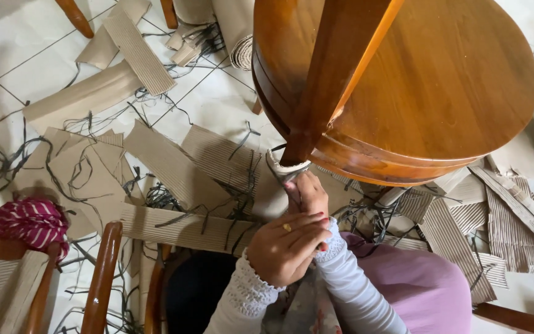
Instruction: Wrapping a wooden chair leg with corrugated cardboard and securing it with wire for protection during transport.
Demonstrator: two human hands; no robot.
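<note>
1. Head view: a round wooden table (440, 80) lies tipped over, its leg (335, 74) pointing toward the camera.
2. The leg's foot is capped with a corrugated cardboard wrap (285, 170).
3. The right hand (307, 192) touches the wrap just under the foot; whether its fingers pinch it, I cannot tell.
4. The left hand (285, 247), wearing a ring, is closed over the right wrist.
5. Cardboard strips (174, 167) and dark straps (242, 185) litter the tiled floor (13, 43); a striped cloth (29, 222) lies at left.
</note>
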